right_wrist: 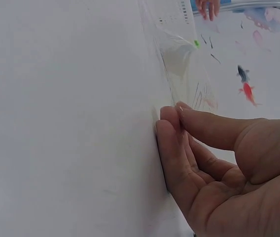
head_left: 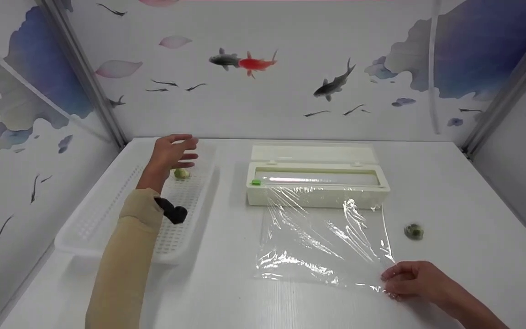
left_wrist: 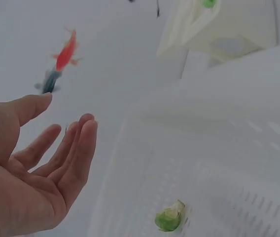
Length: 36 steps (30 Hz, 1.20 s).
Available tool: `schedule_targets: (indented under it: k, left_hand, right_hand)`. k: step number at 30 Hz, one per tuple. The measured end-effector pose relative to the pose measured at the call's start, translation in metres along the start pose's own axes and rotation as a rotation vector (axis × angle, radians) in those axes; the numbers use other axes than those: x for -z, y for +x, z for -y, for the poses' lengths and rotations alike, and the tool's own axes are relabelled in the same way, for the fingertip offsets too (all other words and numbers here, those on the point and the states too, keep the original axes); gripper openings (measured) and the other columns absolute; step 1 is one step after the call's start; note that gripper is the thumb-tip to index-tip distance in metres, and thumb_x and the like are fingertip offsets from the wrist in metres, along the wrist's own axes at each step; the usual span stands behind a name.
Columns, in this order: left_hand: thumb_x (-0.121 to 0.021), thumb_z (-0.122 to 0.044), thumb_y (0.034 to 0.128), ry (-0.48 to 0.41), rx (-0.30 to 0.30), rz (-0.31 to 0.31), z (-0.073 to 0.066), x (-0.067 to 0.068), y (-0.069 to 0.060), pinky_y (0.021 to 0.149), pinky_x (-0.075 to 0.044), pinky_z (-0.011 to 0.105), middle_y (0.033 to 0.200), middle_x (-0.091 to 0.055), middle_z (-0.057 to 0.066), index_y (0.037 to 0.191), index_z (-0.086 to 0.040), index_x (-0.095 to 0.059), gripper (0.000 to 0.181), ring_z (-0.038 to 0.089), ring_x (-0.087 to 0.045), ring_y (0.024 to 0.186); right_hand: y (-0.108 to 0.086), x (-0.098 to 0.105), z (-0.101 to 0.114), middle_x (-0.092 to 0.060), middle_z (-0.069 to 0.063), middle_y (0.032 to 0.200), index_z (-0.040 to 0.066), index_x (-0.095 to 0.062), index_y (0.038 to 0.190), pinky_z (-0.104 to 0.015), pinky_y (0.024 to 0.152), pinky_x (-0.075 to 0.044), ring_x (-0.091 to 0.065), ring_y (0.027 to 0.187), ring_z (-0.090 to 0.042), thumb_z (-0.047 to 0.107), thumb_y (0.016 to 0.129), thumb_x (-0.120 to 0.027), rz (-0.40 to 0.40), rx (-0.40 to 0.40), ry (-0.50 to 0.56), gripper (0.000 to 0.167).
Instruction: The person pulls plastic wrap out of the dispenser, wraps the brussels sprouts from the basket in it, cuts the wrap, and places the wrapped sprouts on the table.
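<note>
We see the clear film [head_left: 299,256] drawn from the cream dispenser [head_left: 258,196] toward us, its near right corner pinched by our right hand [head_left: 420,281], with a greenish bundle [head_left: 413,231] on the bench [head_left: 235,301] near its right edge. Between the film's left edge and the right rim of the white basket [head_left: 174,242] we have a strip for moving; our left hand [head_left: 170,153], fingers loosely spread, hovers over the basket's far end, near a green sprout [head_left: 181,173].
</note>
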<state>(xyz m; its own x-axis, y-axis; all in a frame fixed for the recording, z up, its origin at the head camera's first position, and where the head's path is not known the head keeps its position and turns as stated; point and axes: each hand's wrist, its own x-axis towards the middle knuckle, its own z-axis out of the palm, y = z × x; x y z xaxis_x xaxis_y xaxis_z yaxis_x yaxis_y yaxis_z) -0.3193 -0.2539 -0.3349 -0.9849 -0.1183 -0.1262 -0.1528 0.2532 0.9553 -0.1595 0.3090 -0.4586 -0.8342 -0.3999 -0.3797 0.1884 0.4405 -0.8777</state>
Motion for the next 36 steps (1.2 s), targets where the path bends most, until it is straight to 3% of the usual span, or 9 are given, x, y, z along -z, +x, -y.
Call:
schedule_targets:
  k: [6,10,15,18,21,24,27,31,36]
  left_hand:
    - [-0.064,-0.037,0.0976,-0.121,-0.032,-0.009,0.010,0.016,0.016,0.089,-0.060,0.026,0.142,-0.056,0.010,0.149,-0.015,-0.047,0.058,0.025,-0.062,0.123]
    - [-0.066,-0.035,0.0966,-0.335,-0.038,-0.055,0.020,0.024,0.023,0.091,-0.058,0.023,0.129,-0.060,0.002,0.149,-0.016,-0.047,0.058,0.020,-0.061,0.121]
    - [-0.064,-0.019,0.0983,-0.612,0.015,-0.127,0.031,0.028,0.018,0.101,-0.054,0.026,0.121,-0.059,-0.003,0.151,-0.013,-0.044,0.056,0.021,-0.058,0.123]
    - [-0.060,-0.016,0.1003,-0.718,0.052,-0.158,0.040,0.029,0.013,0.108,-0.050,0.026,0.142,-0.053,0.000,0.153,-0.014,-0.040,0.057,0.017,-0.057,0.119]
    - [-0.058,-0.015,0.1009,-0.840,0.097,-0.162,0.052,0.031,0.012,0.108,-0.049,0.024,0.162,-0.034,0.003,0.156,-0.018,-0.035,0.060,0.015,-0.057,0.116]
    - [-0.060,-0.013,0.0994,-0.933,0.162,-0.150,0.063,0.031,0.010,0.109,-0.048,0.023,0.167,-0.024,0.001,0.157,-0.022,-0.031,0.065,0.015,-0.058,0.119]
    - [-0.062,-0.013,0.0986,-0.913,0.232,-0.147,0.071,0.030,0.009,0.108,-0.048,0.024,0.167,-0.023,0.000,0.157,-0.024,-0.031,0.067,0.017,-0.060,0.120]
    - [-0.058,-0.014,0.1006,-0.807,0.292,-0.138,0.074,0.029,0.008,0.106,-0.049,0.022,0.167,-0.022,-0.003,0.158,-0.025,-0.027,0.066,0.014,-0.059,0.123]
    - [-0.058,-0.013,0.1002,-0.797,0.329,-0.151,0.074,0.026,0.009,0.105,-0.049,0.021,0.169,-0.016,-0.004,0.159,-0.025,-0.025,0.069,0.014,-0.044,0.141]
  right_hand:
    - [0.001,-0.001,0.003,-0.074,0.001,0.092,-0.008,-0.064,0.116,-0.023,0.074,-0.061,-0.070,0.081,-0.011,0.019,0.088,-0.077,-0.018,-0.006,-0.020,0.041]
    - [0.002,-0.003,0.004,-0.074,0.000,0.093,-0.008,-0.064,0.117,-0.023,0.075,-0.061,-0.070,0.081,-0.012,0.019,0.088,-0.077,-0.023,-0.006,-0.021,0.042]
    - [0.003,-0.005,0.006,-0.074,0.000,0.091,-0.006,-0.066,0.116,-0.023,0.074,-0.061,-0.070,0.080,-0.013,0.022,0.087,-0.078,-0.045,-0.032,-0.048,0.042]
    - [0.003,-0.005,0.006,-0.073,0.000,0.090,-0.005,-0.067,0.115,-0.023,0.074,-0.060,-0.070,0.080,-0.013,0.023,0.087,-0.079,-0.056,-0.050,-0.059,0.041]
    - [0.001,-0.004,0.004,-0.073,0.000,0.090,-0.004,-0.067,0.115,-0.023,0.073,-0.060,-0.069,0.079,-0.013,0.023,0.087,-0.079,-0.062,-0.065,-0.062,0.041]
    - [-0.001,-0.002,0.002,-0.074,0.000,0.089,-0.005,-0.067,0.115,-0.023,0.072,-0.060,-0.069,0.079,-0.013,0.022,0.087,-0.079,-0.060,-0.052,-0.056,0.041]
    - [-0.002,-0.002,0.001,-0.073,0.001,0.089,-0.006,-0.066,0.115,-0.023,0.072,-0.060,-0.069,0.078,-0.012,0.021,0.087,-0.078,-0.057,-0.028,-0.046,0.041]
    - [-0.003,-0.003,0.000,-0.073,0.001,0.089,-0.007,-0.066,0.115,-0.023,0.073,-0.060,-0.070,0.079,-0.012,0.021,0.087,-0.078,-0.056,-0.017,-0.040,0.041]
    - [-0.002,-0.003,0.001,-0.073,0.000,0.089,-0.005,-0.067,0.114,-0.023,0.072,-0.060,-0.069,0.080,-0.012,0.023,0.087,-0.079,-0.074,-0.050,-0.058,0.041]
